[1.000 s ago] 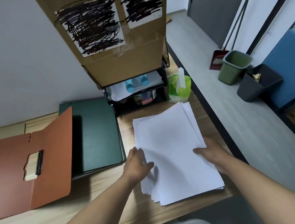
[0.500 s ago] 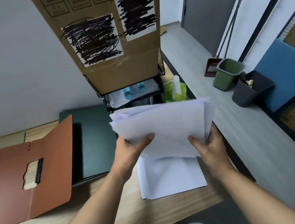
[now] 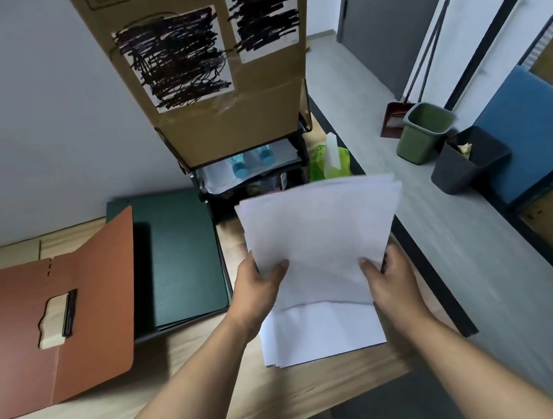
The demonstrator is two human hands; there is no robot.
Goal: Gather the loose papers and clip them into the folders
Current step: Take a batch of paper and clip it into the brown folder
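Papers, a lifted sheaf (image 3: pixel 320 238) of them, hang above the desk (image 3: pixel 153 412) between your two hands. Your left hand (image 3: pixel 260 290) pinches the sheaf's near left corner, thumb on top and fingers curled beneath. Your right hand (image 3: pixel 392 282) pinches the near right corner the same way. A second ago both palms lay flat on one pile on the wood. Half a second ago the sheaf was already up but spread wide, its corners fanned out at the left. Now its edges sit closer together and it looks narrower, with the far edge blurred. Below it the remaining stack (image 3: pixel 320 335) lies on the desk where it was, its near edges slightly fanned and your wrists to either side. The brown folder (image 3: pixel 41 339) lies open at the left, unchanged, its clip (image 3: pixel 70 313) on the inner face. The green folder (image 3: pixel 180 254) lies shut between the brown folder and the papers, its left part behind the brown folder's raised flap. Behind the sheaf stand the black tray (image 3: pixel 250 171), the cardboard box (image 3: pixel 218 78) on top of it, and a green tissue pack (image 3: pixel 330 162) just beside the tray.
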